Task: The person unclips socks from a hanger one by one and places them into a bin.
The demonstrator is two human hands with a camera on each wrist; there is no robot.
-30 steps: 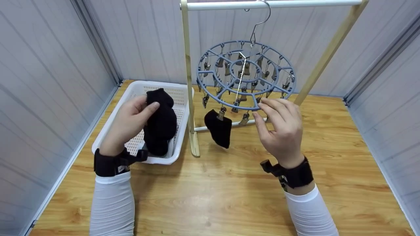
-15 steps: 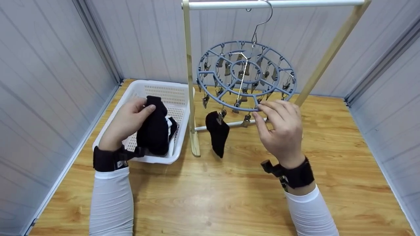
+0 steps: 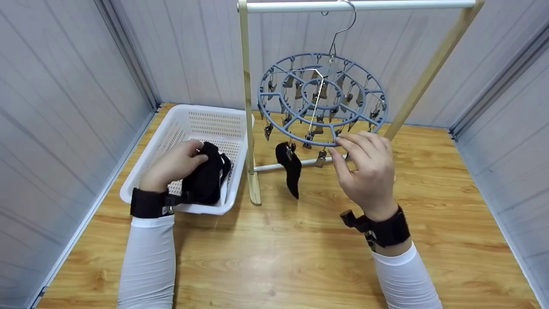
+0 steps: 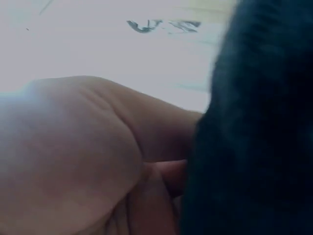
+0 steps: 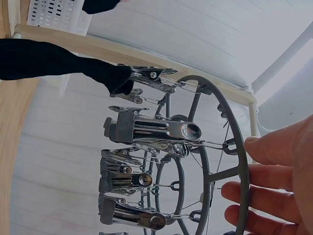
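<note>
My left hand (image 3: 176, 165) pinches a black sock (image 3: 199, 184) between thumb and fingers, low in the white basket (image 3: 128, 193). In the left wrist view the sock's dark cloth (image 4: 259, 127) fills the right side. My right hand (image 3: 366, 167) holds the front rim of a blue-grey round clip hanger (image 3: 319, 143), thumb on the near side and fingertips through the ring, as the right wrist view shows. Another black sock (image 3: 292, 171) dangles from a metal clip (image 3: 290, 149) at the hanger's front left. The clip beside it (image 5: 151, 129) is shut on nothing.
The hanger's hook (image 3: 349, 21) hangs from the white top bar (image 3: 291, 7) of a rack with wooden side posts (image 3: 245, 64). Several metal clips line its rings. More dark and white cloth (image 3: 225, 171) lies in the basket. Panelled walls (image 3: 55, 107) surround the wood-grain surface (image 3: 274, 257).
My left hand has lowered the black sock deeper into the basket. The clipped sock has turned edge-on, swinging a little. My right hand has stayed at the hanger's rim.
</note>
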